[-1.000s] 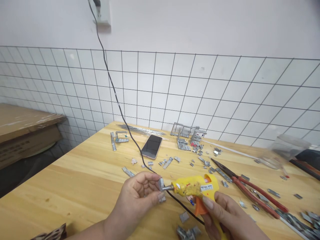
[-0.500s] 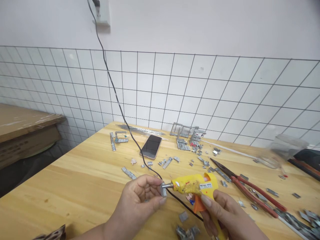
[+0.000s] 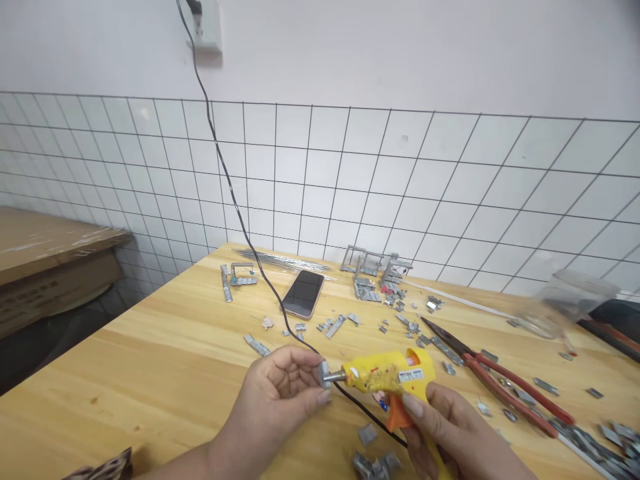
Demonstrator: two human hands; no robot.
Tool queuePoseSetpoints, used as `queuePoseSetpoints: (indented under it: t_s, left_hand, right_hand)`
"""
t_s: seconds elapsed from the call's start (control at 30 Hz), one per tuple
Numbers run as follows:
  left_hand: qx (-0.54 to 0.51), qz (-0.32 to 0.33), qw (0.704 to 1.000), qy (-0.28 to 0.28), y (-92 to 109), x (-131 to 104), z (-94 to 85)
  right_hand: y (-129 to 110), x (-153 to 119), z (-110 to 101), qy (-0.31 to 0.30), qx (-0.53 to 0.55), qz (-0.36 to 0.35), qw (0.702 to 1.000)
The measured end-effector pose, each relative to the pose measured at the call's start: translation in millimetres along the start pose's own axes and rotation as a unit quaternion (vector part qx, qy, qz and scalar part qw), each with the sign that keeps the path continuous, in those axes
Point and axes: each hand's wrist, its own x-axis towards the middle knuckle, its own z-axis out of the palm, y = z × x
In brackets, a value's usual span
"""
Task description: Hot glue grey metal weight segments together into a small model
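Note:
My left hand (image 3: 283, 403) pinches a small grey metal-looking piece (image 3: 325, 375) between thumb and fingertips, above the table. Wrapped round the handle of a yellow hot glue gun (image 3: 385, 371) is my right hand (image 3: 450, 427), its fingers near the orange trigger (image 3: 399, 413). The gun's metal nozzle (image 3: 335, 377) points left and meets the face of the grey piece, or nearly so; I cannot tell whether it touches. Below the gun lie a loose grey square (image 3: 367, 434) and a small heap of grey pieces (image 3: 376, 465).
A black cord (image 3: 235, 200) runs from the wall socket (image 3: 206, 30) down across the table. Behind my hands lie a phone (image 3: 303, 293), thin metal rods (image 3: 285, 261) and small grey assemblies (image 3: 367, 287). Red-handled pliers (image 3: 500, 377), scattered grey bits and a clear plastic container (image 3: 555, 303) are at right.
Both hands stay almost in place. The grey piece has shifted slightly left and up with my left hand, and the glue gun's nozzle has dipped slightly.

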Motion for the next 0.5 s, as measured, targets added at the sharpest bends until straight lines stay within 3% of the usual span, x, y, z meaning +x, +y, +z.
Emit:
queuePoseSetpoints:
  t_s: [0.27, 0.5]
  left_hand:
    - [0.067, 0.013, 0.997, 0.025, 3.9, 1.0, 0.9]
    - [0.174, 0.084, 0.98, 0.047, 6.2, -2.7, 2.1]
  right_hand:
    - [-6.5, -4.9, -0.8, 0.047, -0.08, -0.003, 0.996]
    - [-1.4, -5.8, 2.5, 0.097, -0.126, -0.008, 0.987]
